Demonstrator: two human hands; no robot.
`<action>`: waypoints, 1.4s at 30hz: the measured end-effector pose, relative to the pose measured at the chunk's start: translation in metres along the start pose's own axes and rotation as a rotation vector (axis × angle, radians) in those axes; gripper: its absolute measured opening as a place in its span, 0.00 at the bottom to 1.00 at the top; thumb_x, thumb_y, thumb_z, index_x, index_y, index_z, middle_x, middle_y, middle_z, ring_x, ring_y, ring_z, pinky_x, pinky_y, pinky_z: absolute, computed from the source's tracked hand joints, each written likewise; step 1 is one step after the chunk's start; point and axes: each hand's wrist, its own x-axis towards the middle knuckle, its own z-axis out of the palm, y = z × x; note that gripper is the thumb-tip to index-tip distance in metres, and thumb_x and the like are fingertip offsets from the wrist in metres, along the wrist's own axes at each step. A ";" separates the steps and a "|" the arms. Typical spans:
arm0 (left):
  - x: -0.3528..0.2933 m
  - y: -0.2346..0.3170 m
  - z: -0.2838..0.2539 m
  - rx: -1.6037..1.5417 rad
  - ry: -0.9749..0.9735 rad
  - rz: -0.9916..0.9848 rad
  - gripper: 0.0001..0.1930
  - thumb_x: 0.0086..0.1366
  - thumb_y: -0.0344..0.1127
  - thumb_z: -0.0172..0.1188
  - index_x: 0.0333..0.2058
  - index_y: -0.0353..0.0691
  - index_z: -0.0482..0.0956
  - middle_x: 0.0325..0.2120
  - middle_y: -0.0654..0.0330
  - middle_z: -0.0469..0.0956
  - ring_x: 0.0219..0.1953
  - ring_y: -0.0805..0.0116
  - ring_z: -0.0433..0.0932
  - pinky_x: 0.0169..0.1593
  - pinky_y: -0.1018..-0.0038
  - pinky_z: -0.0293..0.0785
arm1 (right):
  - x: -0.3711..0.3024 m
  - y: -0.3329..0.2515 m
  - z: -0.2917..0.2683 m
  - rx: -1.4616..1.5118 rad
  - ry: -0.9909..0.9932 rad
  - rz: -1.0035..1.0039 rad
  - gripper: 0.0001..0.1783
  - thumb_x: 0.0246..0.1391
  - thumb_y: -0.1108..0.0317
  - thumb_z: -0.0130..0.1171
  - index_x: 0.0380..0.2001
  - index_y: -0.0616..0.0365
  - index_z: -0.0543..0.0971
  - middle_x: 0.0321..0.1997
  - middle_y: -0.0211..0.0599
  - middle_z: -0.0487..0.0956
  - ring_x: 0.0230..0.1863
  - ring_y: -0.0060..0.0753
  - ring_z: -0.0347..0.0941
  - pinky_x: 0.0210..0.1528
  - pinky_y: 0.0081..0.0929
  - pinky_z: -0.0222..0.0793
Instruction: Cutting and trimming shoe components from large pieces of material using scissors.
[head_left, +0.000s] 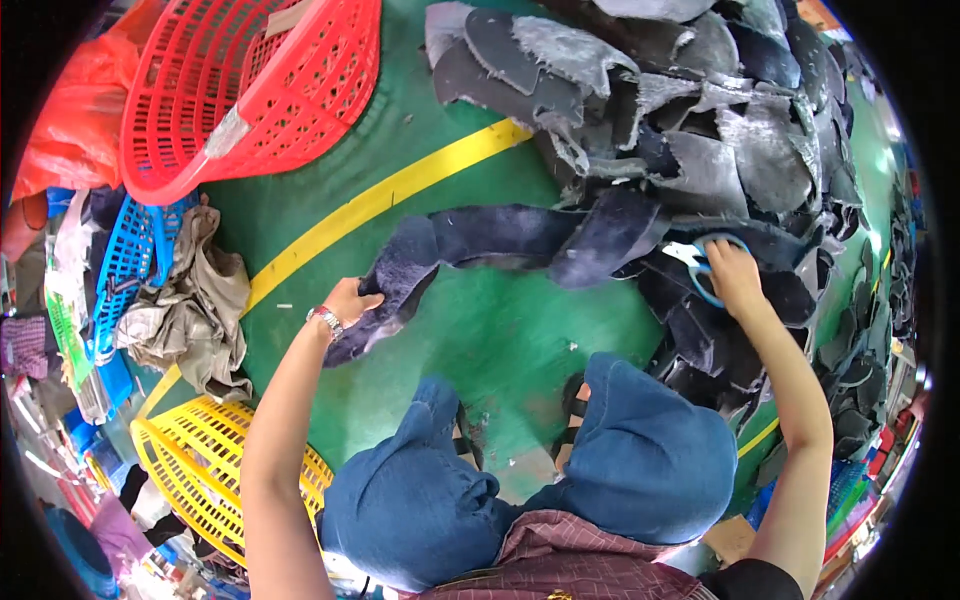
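My left hand is closed on the near left end of a long strip of dark purple-grey furry hide. From there the strip curves up and to the right across the green floor to the pile. Another dark furry piece lies across its right part. At the right, my right hand holds scissors with blue handle loops, over the dark pieces at the pile's near side. The short pale blades point left; whether they touch any hide, I cannot tell.
A heap of grey and black hide pieces fills the upper right. A red plastic basket stands at the upper left, a yellow one at the lower left. Between them lie beige cloth and a blue basket. Yellow tape crosses the floor.
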 end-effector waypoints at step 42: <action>0.082 0.103 0.101 0.599 0.076 0.982 0.20 0.43 0.43 0.60 0.36 0.38 0.75 0.51 0.48 0.57 0.51 0.50 0.59 0.53 0.66 0.58 | 0.013 -0.154 0.032 1.186 0.042 0.753 0.19 0.42 0.55 0.60 0.24 0.59 0.69 0.18 0.35 0.70 0.21 0.26 0.63 0.27 0.26 0.62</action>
